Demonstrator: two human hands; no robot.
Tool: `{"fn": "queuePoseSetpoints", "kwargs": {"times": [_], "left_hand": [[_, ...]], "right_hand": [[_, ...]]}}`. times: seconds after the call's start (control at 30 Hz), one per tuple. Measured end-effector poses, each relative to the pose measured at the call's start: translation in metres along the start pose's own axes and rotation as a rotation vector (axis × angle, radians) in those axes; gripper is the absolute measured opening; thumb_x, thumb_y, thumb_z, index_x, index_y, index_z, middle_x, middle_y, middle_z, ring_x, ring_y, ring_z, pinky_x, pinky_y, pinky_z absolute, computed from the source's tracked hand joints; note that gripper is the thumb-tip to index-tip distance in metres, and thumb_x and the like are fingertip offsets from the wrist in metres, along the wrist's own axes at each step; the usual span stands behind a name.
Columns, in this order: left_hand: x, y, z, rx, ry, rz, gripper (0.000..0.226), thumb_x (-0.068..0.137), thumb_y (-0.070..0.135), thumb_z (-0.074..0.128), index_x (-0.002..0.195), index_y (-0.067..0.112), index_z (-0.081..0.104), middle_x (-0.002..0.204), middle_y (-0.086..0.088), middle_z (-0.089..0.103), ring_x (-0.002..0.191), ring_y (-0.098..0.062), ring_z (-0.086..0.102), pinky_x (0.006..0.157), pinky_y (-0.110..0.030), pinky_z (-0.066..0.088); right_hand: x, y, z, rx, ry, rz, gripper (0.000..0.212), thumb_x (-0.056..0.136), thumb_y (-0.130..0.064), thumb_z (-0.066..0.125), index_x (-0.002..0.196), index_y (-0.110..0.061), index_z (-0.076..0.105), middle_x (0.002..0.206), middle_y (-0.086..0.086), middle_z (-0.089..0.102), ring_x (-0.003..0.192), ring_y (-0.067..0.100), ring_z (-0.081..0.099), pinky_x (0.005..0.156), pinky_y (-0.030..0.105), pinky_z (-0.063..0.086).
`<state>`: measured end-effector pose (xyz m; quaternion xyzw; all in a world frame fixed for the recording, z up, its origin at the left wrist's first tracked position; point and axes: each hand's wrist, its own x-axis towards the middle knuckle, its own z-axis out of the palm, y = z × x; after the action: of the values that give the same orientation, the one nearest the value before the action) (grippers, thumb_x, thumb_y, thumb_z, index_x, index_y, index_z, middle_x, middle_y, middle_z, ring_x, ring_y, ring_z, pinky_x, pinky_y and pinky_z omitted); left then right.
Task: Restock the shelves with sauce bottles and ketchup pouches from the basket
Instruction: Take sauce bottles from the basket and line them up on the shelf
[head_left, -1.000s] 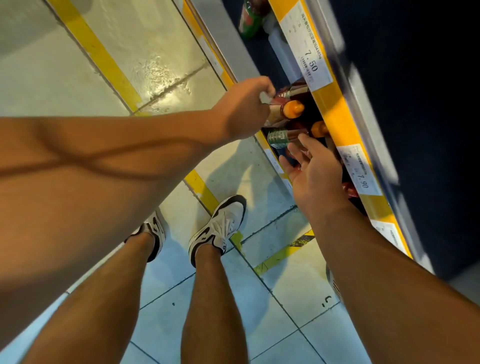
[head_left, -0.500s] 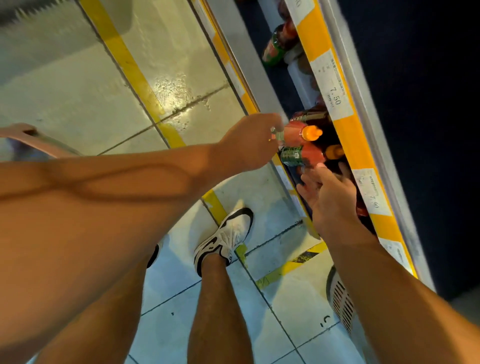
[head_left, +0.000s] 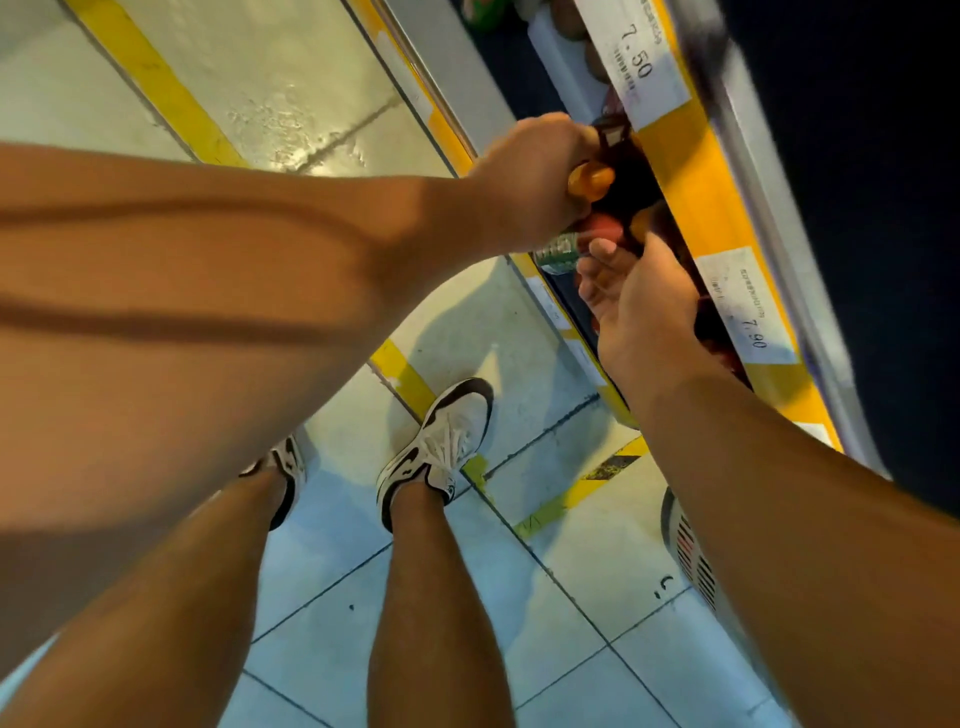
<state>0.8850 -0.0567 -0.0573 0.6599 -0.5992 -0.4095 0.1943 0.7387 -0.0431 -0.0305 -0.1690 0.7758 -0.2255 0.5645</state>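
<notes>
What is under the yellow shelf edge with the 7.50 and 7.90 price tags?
Under the yellow shelf edge stand sauce bottles with orange caps. The left hand grips one orange-capped bottle; the right hand reaches in beside another. Both hands and shadow hide the bottles' bodies and anything further back.

Orange bottle cap (head_left: 589, 179); yellow shelf edge (head_left: 696, 187); black-and-white sneakers (head_left: 441, 447).

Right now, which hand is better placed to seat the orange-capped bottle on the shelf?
Left. The left hand already grips the orange-capped bottle at the shelf edge. The right hand is lower, around a second bottle; its fingers are partly hidden.
</notes>
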Motion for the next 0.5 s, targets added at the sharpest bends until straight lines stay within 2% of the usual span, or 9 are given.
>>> {"fn": "queuePoseSetpoints", "kwargs": {"times": [0.07, 0.17, 0.27, 0.37, 0.5], "left_hand": [[-0.003, -0.002, -0.002, -0.006, 0.001, 0.010, 0.025, 0.093, 0.022, 0.065, 0.115, 0.014, 0.072, 0.111, -0.009, 0.065, 0.101, -0.025, 0.061, 0.085, -0.040, 0.050], [-0.009, -0.009, -0.005, 0.013, 0.002, 0.033, 0.025, 0.089, 0.023, 0.069, 0.114, 0.017, 0.072, 0.109, -0.007, 0.068, 0.098, -0.023, 0.063, 0.083, -0.040, 0.051], [-0.016, -0.018, -0.010, -0.014, 0.023, 0.011, 0.028, 0.087, 0.027, 0.072, 0.114, 0.019, 0.071, 0.111, -0.004, 0.070, 0.099, -0.022, 0.064, 0.087, -0.042, 0.053], [-0.020, -0.023, -0.015, -0.057, 0.060, -0.013, 0.029, 0.087, 0.027, 0.072, 0.116, 0.021, 0.071, 0.111, 0.000, 0.072, 0.100, -0.020, 0.065, 0.089, -0.042, 0.054], [-0.021, -0.022, -0.018, -0.077, 0.080, -0.010, 0.028, 0.089, 0.022, 0.070, 0.117, 0.022, 0.070, 0.113, 0.002, 0.073, 0.100, -0.017, 0.066, 0.089, -0.041, 0.056]], "right_hand": [[-0.004, 0.001, -0.001, 0.045, -0.018, -0.027, 0.039, 0.107, -0.036, 0.051, 0.108, -0.004, 0.073, 0.082, 0.003, 0.072, 0.071, 0.015, 0.067, 0.065, 0.027, 0.052], [-0.014, 0.004, -0.002, 0.084, -0.067, -0.057, 0.031, 0.105, -0.034, 0.055, 0.099, -0.010, 0.074, 0.092, 0.009, 0.076, 0.082, 0.019, 0.074, 0.071, 0.030, 0.056], [-0.023, 0.006, -0.002, 0.165, -0.101, -0.073, 0.034, 0.107, -0.034, 0.051, 0.098, -0.009, 0.072, 0.100, 0.018, 0.078, 0.091, 0.027, 0.077, 0.080, 0.033, 0.060], [-0.030, 0.014, -0.005, 0.268, -0.118, -0.077, 0.033, 0.105, -0.034, 0.057, 0.104, -0.004, 0.070, 0.106, 0.023, 0.076, 0.099, 0.034, 0.077, 0.087, 0.038, 0.062], [-0.034, 0.028, -0.014, 0.336, -0.150, -0.058, 0.035, 0.103, -0.024, 0.061, 0.128, 0.000, 0.063, 0.110, 0.025, 0.072, 0.103, 0.036, 0.075, 0.087, 0.038, 0.061]]}}
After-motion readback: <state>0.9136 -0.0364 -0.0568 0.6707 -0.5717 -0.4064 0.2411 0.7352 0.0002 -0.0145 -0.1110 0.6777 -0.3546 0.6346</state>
